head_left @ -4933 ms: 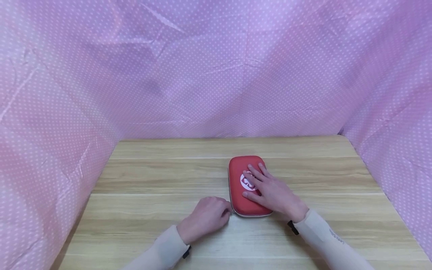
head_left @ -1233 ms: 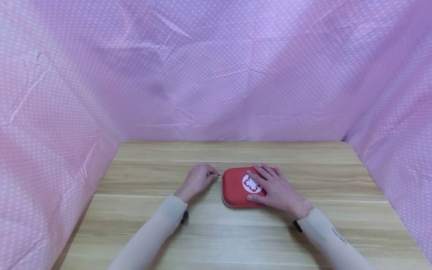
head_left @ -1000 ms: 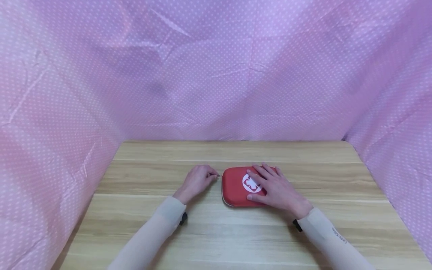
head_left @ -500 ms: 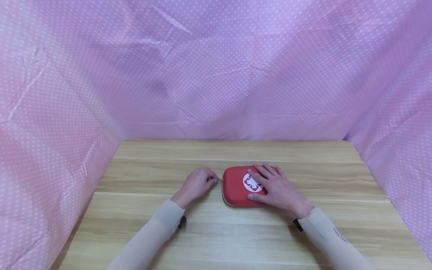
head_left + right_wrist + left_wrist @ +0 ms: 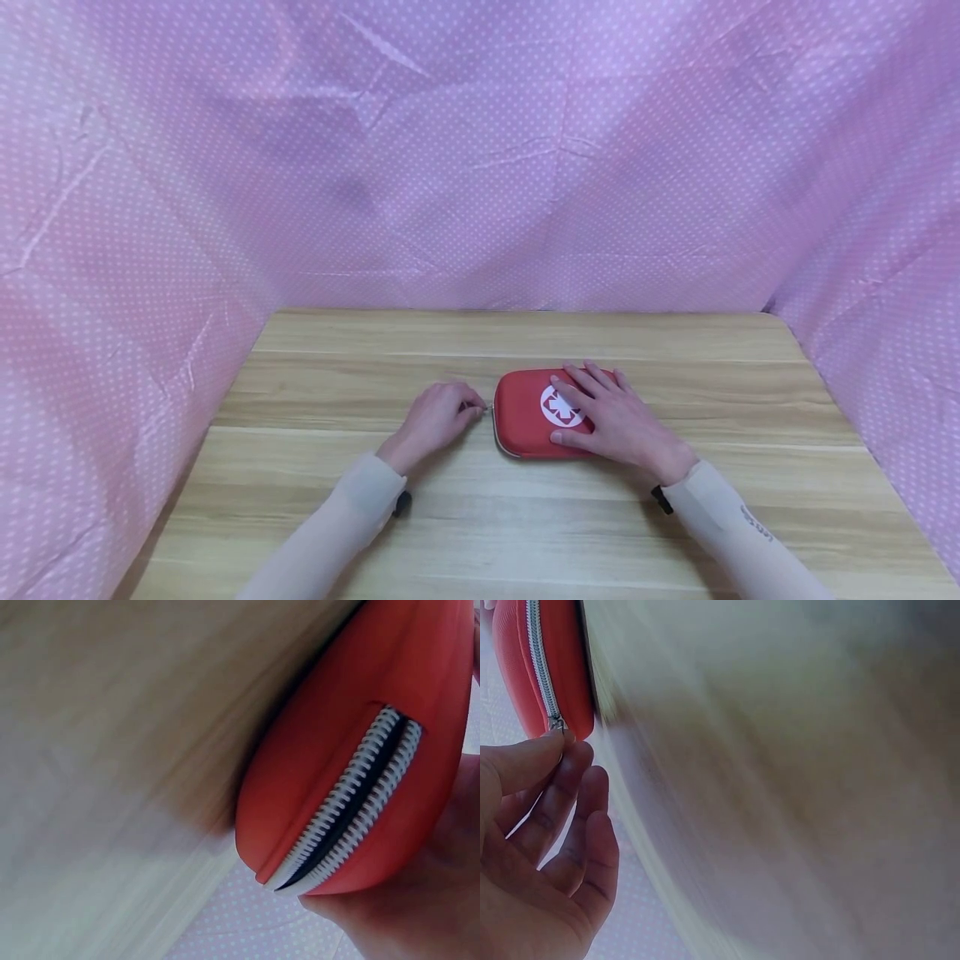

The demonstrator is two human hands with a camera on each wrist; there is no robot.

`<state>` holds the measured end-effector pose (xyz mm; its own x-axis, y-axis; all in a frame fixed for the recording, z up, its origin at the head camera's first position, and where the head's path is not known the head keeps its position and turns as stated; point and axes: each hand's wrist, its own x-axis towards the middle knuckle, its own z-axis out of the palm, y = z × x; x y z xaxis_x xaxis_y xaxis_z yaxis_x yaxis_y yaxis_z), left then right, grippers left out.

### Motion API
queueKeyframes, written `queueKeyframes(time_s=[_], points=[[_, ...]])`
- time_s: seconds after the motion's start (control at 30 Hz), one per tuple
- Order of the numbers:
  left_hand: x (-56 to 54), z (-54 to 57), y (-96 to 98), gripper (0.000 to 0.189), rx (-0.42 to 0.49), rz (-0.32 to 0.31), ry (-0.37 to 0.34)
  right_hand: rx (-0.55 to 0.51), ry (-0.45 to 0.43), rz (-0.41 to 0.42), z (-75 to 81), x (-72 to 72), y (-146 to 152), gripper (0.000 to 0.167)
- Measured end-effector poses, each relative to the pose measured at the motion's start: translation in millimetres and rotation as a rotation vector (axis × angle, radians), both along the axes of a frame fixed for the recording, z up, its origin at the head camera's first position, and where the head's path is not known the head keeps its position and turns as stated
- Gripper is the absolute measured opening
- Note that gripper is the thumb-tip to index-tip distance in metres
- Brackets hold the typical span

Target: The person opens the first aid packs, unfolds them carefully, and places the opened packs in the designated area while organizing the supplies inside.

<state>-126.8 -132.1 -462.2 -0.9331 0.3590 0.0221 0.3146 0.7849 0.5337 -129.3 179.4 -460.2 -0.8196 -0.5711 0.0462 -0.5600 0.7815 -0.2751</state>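
Observation:
A red zippered case (image 5: 519, 421) with a white round emblem (image 5: 561, 406) lies flat on the table, its long side running left to right. My right hand (image 5: 621, 423) rests on its right part with fingers spread, covering part of the emblem. At the case's left end, my left hand (image 5: 435, 417) pinches the small metal zipper pull (image 5: 557, 726) between thumb and forefinger; its other fingers curl loosely. In the left wrist view, the zipper teeth (image 5: 540, 656) are meshed above the slider. In the right wrist view, a zipper stretch (image 5: 349, 799) stands parted with a dark gap.
The wood-grain table (image 5: 360, 337) extends around the case on all sides. Pink cloth with white dots (image 5: 480, 167) hangs behind it and along both sides. A dark device (image 5: 662, 500) sits under the right wrist, another (image 5: 402, 503) under the left.
Since the oldest frame, the case has turned from lengthwise to sideways. Over the last second my left hand has drawn the zipper pull nearer along the left end; my right hand has stayed put.

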Motion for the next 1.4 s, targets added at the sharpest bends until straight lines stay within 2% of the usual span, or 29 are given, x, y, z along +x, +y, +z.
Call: queueKeyframes(time_s=[0.4,0.63,1.4], points=[[9.0,0.2,-2.4,0.008,0.015,-0.01,0.007,-0.023,0.038,0.012,-3.1,-0.4,-0.1,0.089],[14.1,0.4,-2.6,0.008,0.008,-0.014,-0.015,-0.018,0.025,0.012,-1.4,-0.4,-0.7,0.088],[27.1,-0.6,-3.9,0.009,0.004,-0.081,0.026,-0.013,0.004,0.009,1.6,-0.3,-2.1,0.088]])
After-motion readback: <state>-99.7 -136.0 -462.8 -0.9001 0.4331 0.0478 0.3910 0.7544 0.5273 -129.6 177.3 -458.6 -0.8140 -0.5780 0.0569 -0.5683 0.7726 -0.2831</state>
